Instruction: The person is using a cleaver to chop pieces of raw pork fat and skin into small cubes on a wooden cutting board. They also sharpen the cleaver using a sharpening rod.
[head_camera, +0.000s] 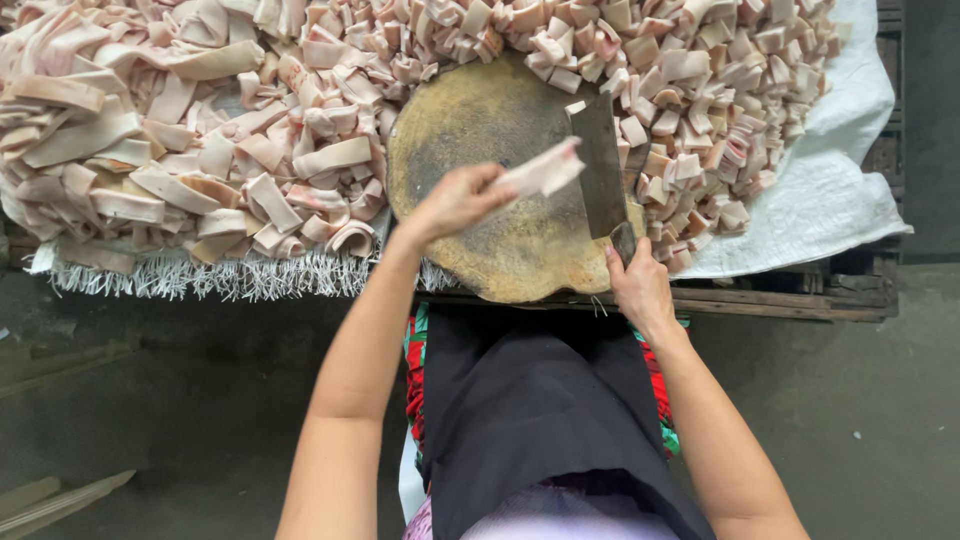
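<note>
The left hand (455, 200) is closing its fingers round one end of a pale strip (540, 170), holding it just above the round wooden board (480, 130), near the board's middle. The strip's free end is pointing towards the cleaver (600, 160). The right hand (640, 285) is gripping the cleaver's dark handle at the board's near right edge, fingers wrapped fully round it. The blade is lying across the right part of the board, its far end reaching the heap at the board's far rim.

Left of the board, long uncut strips (170, 150) are lying in a loose pile. Behind and right of the board, small cut pieces (700, 100) are heaped, touching the board's edge. Everything is resting on a white woven sheet (840, 190), which is hanging frayed over the edge left of the board. A wooden pallet (790, 300) is showing under the sheet, right of the board. A black apron (530, 400) is covering the person's lap, just below the board.
</note>
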